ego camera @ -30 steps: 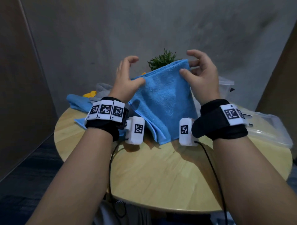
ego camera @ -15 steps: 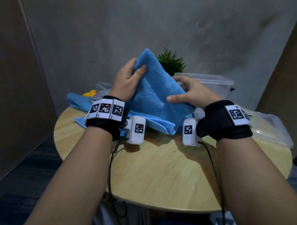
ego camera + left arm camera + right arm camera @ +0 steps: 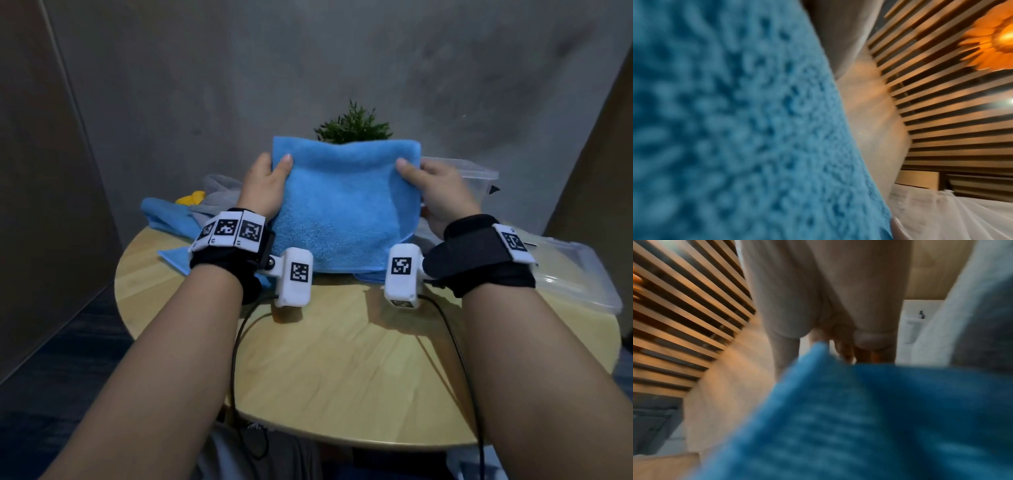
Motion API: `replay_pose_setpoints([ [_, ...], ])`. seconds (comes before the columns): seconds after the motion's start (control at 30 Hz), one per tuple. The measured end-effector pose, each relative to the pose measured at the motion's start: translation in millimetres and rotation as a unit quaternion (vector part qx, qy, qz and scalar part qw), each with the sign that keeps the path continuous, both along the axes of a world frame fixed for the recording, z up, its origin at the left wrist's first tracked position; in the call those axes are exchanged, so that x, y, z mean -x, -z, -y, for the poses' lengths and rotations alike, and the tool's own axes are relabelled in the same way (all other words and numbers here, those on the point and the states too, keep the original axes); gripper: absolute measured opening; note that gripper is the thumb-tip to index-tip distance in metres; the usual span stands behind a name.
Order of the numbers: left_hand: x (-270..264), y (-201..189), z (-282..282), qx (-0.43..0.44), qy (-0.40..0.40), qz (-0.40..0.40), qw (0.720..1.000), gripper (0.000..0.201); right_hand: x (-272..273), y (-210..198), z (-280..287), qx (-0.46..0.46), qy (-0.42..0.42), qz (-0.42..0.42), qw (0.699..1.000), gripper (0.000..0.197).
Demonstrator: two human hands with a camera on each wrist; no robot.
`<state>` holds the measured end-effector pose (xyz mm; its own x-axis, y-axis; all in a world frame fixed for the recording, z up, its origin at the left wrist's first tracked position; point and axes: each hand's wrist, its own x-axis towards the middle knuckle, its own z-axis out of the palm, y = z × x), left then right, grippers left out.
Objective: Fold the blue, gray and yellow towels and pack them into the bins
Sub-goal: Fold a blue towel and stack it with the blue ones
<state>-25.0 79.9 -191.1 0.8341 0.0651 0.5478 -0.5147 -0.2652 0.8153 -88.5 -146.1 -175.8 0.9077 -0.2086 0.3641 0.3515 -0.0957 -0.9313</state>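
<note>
Both hands, left hand [image 3: 265,183] and right hand [image 3: 440,192], pinch the folded blue towel's [image 3: 346,205] side edges above the round wooden worktop [image 3: 342,359], clear bin [image 3: 476,178] just right.

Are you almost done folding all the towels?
Not nearly. Both hands, left and right, grip a folded blue towel, lifted but not yet in the clear bin. Another blue towel, the gray towel and the yellow towel lie loose on the table.
</note>
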Motion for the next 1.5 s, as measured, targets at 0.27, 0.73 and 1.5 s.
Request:
replay_pose_setpoints([
  [0.27,5.4,7.8,-12.3,0.026,0.094,-0.178,0.979,0.038,-14.7,30.9,1.2,0.073,-0.135,-0.185,0.971,0.052],
  [0.73,16.5,-6.1,-17.1,0.189,0.172,-0.055,0.965,0.038,1.4,3.5,10.7,-0.176,-0.049,-0.034,0.983,0.078],
  [1.5,14.7,-10.0,-13.9,0.199,0.153,-0.034,0.967,0.019,4.3,-6.6,-5.0,0.031,0.026,0.043,0.998,0.027],
])
